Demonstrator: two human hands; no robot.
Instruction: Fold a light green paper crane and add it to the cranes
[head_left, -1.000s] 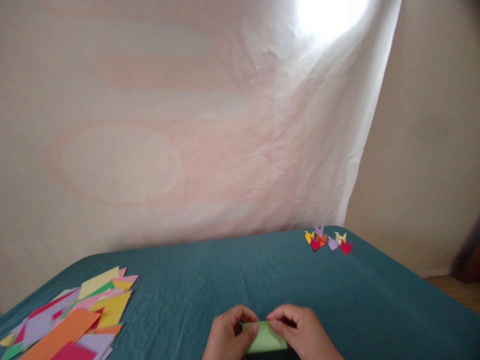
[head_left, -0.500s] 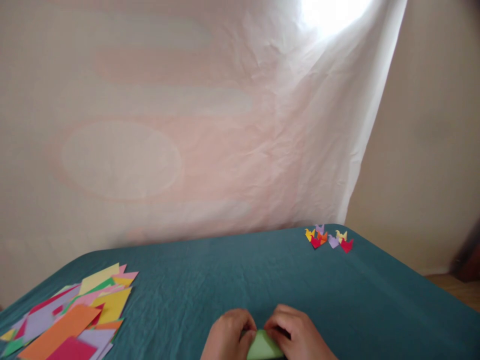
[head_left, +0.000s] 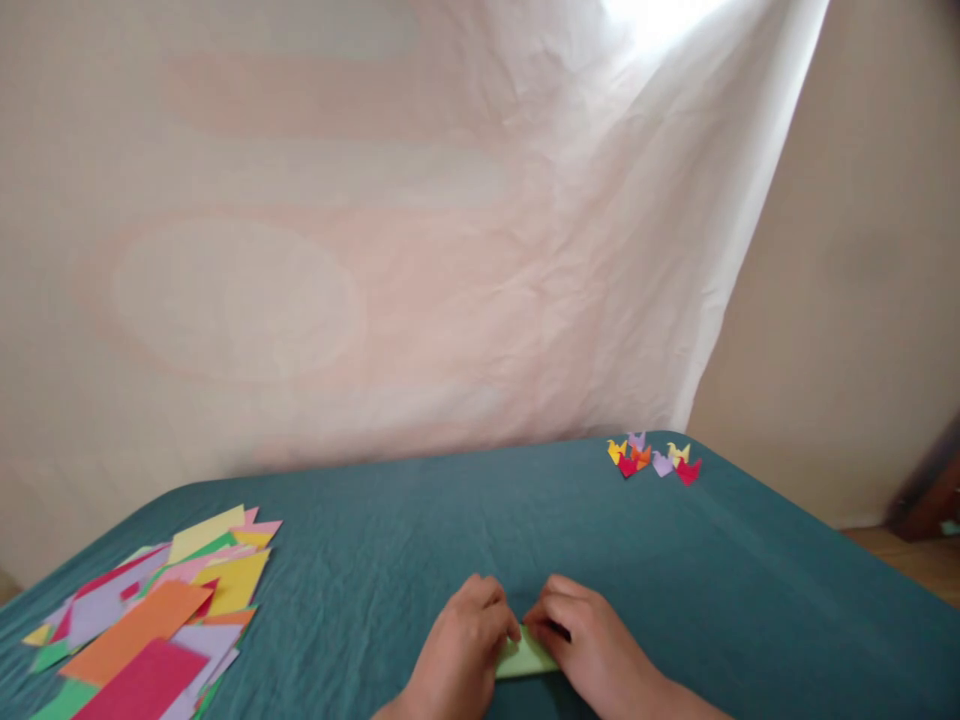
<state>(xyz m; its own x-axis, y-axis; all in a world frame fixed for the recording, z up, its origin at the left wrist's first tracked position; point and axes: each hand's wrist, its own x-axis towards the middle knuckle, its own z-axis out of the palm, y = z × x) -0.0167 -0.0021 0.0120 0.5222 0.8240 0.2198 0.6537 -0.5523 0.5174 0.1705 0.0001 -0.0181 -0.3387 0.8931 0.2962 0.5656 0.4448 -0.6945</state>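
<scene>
A pale, creased sheet of fabric [head_left: 450, 300] hangs behind the workspace, lit by a bright patch at the upper right, and in front of it stands a bench [head_left: 397, 540] under a dark teal cloth. Small folded paper birds [head_left: 640, 458] in red, orange, yellow and lilac stand grouped at the far right corner. A loose pile of coloured paper [head_left: 139, 630] spreads along the left edge, its sheets overlapping at odd angles.

The light green paper [head_left: 526, 658] is toward the near side of the bench, roughly midway between the left and right edges and well apart from both groups. It shows as a narrow, folded strip between the person's two hands. The left hand [head_left: 466, 640] has its fingers curled together over the paper's left end, the thumb hidden; the right hand [head_left: 589, 640] pinches the upper right part with narrowed fingers.

The strip looks very light and thin, likely crisp enough to take a crease yet easily bent or torn if tugged. It is probably best held by its ends and folded edge, with light fingertip pressure rather than a full grip
</scene>
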